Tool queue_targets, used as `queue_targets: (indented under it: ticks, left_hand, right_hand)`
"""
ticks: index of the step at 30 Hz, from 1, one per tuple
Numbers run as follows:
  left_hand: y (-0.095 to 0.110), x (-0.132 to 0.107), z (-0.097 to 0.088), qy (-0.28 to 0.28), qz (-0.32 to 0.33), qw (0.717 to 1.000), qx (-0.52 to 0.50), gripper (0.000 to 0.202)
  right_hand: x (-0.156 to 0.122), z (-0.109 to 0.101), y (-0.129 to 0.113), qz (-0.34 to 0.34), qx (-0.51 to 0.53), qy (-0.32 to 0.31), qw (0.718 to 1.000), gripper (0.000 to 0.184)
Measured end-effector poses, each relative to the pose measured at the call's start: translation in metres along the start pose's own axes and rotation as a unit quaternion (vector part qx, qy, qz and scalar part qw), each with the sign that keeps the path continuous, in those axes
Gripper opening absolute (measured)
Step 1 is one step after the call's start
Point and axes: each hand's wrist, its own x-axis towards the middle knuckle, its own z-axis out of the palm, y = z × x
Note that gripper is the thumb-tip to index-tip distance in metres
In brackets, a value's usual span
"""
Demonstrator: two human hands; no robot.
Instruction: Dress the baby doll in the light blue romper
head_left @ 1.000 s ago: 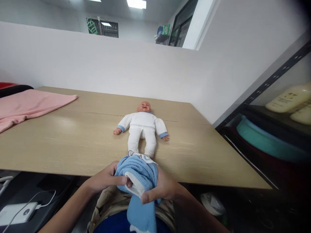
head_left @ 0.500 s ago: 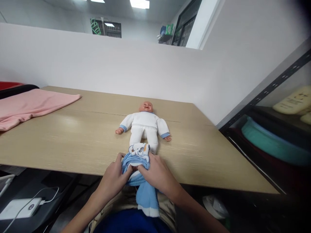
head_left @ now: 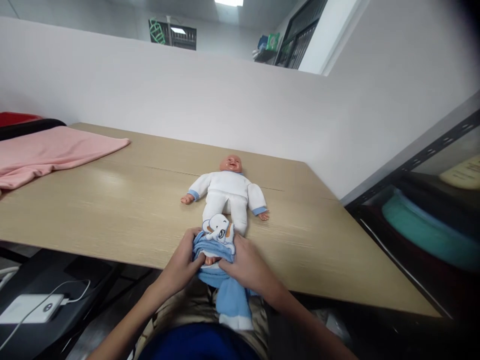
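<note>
A baby doll (head_left: 226, 192) in a white suit with blue cuffs lies on its back on the wooden table (head_left: 112, 210), head away from me. A light blue garment (head_left: 225, 280) with a white elephant patch is bunched around the doll's feet at the table's near edge, and one trouser leg hangs down over my lap. My left hand (head_left: 183, 262) grips the bunched cloth on its left side. My right hand (head_left: 245, 265) grips it on the right. A small doll foot shows between my thumbs.
A pink cloth (head_left: 48, 155) lies at the table's far left. A white partition wall stands behind the table. To the right is a dark metal shelf rack (head_left: 412, 165) holding a teal basin (head_left: 427, 230). A white power bank with a cable (head_left: 30, 307) lies low at the left.
Both hands have carried the bunched blue garment from my lap up onto the table edge and over the doll's feet. The elephant patch now faces up.
</note>
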Motion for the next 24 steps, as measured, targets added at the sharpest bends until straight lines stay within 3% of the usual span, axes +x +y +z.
queue_targets:
  ticks: [3,6,15,19,24]
  left_hand:
    - [-0.003,0.003,-0.001,0.022,0.013,0.995,-0.099,0.039]
    - [-0.002,0.011,-0.009,0.019,0.015,0.995,-0.094,0.038]
    - [0.005,0.046,-0.047,-0.093,0.083,0.991,-0.037,0.035]
    - [0.003,0.058,-0.053,-0.118,0.087,0.989,-0.030,0.028]
    - [-0.009,0.085,-0.058,-0.169,0.054,0.979,-0.105,0.036]
  right_hand:
    - [0.004,-0.003,0.011,0.003,0.058,0.015,0.998,0.045]
    - [0.010,-0.007,0.018,-0.006,0.104,0.015,0.994,0.037]
    - [0.029,-0.024,0.026,-0.076,0.116,-0.030,0.990,0.007]
    - [0.037,-0.028,0.034,-0.088,0.061,0.004,0.994,0.011]
    - [0.063,-0.047,0.044,-0.180,-0.014,-0.006,0.984,0.032]
